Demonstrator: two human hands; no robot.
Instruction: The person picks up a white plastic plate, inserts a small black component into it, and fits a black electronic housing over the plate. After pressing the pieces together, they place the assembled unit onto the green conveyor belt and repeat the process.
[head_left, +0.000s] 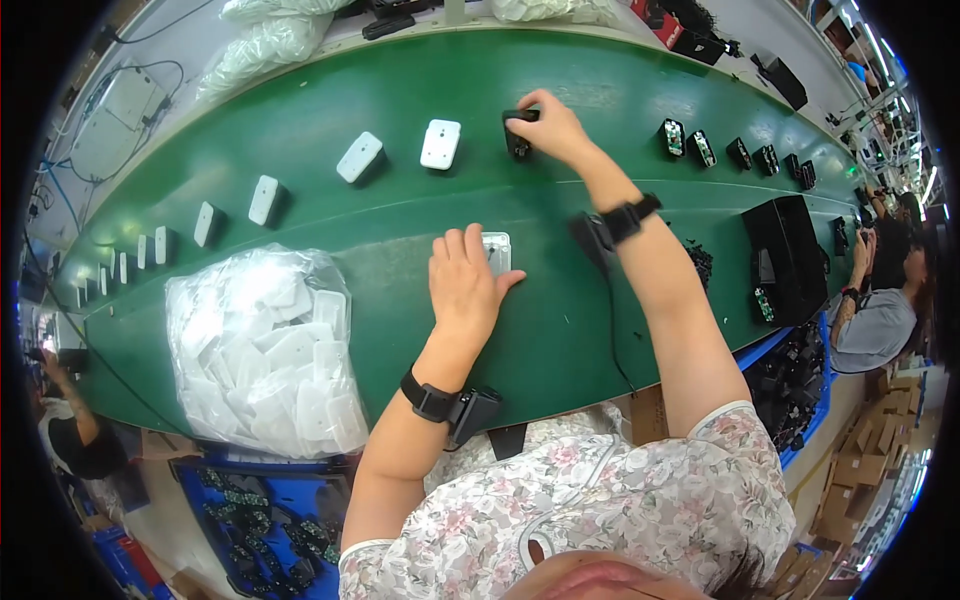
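Note:
My right hand point(550, 128) is closed around a small black casing point(517, 148) at the far middle of the green table. The fingers hide part of the casing. Nearer to me, my left hand point(464, 275) lies flat with its thumb spread, resting over a white plastic cover point(499, 250). Only the cover's right side and top edge show beside the fingers. A white-topped unit point(440, 145) stands just left of the black casing, and another white-topped unit point(361, 157) is farther left. Both of my wrists wear black straps with small black boxes.
A row of white units point(264, 201) curves away left. A clear bag of white covers point(280, 360) lies at the front left. Black casings with green boards point(673, 138) line the right, beyond a black box point(785, 250). Blue bins point(270, 520) sit below. Co-workers are at both sides.

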